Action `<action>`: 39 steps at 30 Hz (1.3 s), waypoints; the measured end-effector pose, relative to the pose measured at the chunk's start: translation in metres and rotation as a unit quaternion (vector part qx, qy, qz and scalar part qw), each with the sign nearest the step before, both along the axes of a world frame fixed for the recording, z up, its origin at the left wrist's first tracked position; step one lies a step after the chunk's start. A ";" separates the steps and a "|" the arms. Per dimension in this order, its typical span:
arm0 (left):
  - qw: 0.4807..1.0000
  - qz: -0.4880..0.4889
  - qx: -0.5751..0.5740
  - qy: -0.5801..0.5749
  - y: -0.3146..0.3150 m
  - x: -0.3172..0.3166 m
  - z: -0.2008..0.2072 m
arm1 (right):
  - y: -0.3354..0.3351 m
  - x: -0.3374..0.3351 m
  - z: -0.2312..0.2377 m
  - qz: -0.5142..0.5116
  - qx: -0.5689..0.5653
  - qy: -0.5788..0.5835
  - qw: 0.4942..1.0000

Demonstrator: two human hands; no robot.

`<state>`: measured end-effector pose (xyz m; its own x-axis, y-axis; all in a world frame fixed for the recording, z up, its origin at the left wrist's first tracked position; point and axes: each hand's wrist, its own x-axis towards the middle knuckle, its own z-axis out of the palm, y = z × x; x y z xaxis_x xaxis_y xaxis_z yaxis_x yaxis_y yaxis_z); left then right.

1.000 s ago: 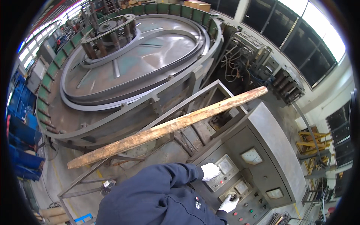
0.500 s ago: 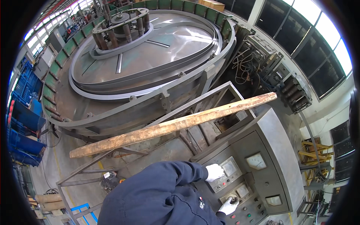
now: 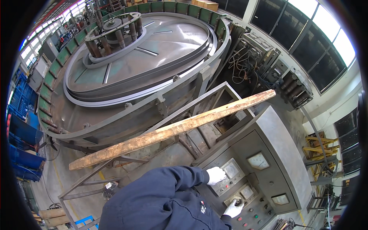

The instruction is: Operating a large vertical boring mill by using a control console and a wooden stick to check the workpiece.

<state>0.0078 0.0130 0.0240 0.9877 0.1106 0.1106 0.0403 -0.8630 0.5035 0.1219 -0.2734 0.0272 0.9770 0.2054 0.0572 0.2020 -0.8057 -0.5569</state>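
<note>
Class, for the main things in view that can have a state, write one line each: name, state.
Left hand, gloved, at the edge of the meter panel.
Dark knob, gripped; setting hidden.
Right hand, gloved, fingers closed on that knob.
Wooden beam, lying down, touched by neither hand.
Round metal plate, turning: its slots have shifted.
Upper gauge, reading too small to tell.

Beam (image 3: 172, 129) across railing (image 3: 205, 96); machine (image 3: 147, 112) behind; console (image 3: 281, 149) right.
</note>
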 end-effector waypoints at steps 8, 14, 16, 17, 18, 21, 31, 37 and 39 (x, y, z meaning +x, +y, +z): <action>1.000 -0.001 0.005 -0.011 0.000 -0.001 -0.005 | -0.001 0.001 -0.001 0.004 0.000 -0.003 1.000; 1.000 -0.003 0.010 -0.015 0.000 -0.001 -0.007 | 0.000 0.000 -0.001 -0.007 0.007 0.011 1.000; 1.000 -0.004 0.008 -0.013 0.000 0.000 -0.007 | 0.001 -0.001 0.001 -0.009 0.006 0.009 1.000; 1.000 -0.004 0.008 -0.010 0.000 0.000 -0.006 | 0.002 -0.002 0.003 -0.008 0.006 0.006 1.000; 1.000 -0.004 0.007 -0.007 0.000 -0.001 -0.005 | 0.003 -0.002 0.004 -0.006 0.007 0.003 1.000; 1.000 -0.002 0.005 -0.011 -0.001 -0.001 -0.004 | 0.002 -0.002 0.003 -0.005 0.015 0.005 1.000; 1.000 -0.003 0.000 -0.009 0.000 -0.003 0.000 | -0.002 0.000 -0.004 -0.005 0.015 0.000 1.000; 1.000 -0.005 0.006 -0.005 0.001 -0.002 -0.001 | -0.002 0.001 -0.005 -0.002 0.019 -0.003 1.000; 1.000 -0.004 0.007 -0.002 0.000 -0.002 0.000 | -0.002 0.001 -0.004 -0.002 0.009 -0.002 1.000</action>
<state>0.0054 0.0133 0.0236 0.9881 0.1010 0.1163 0.0311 -0.8703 0.4916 0.1229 -0.2752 0.0229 0.9776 0.2000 0.0651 0.2009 -0.7965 -0.5703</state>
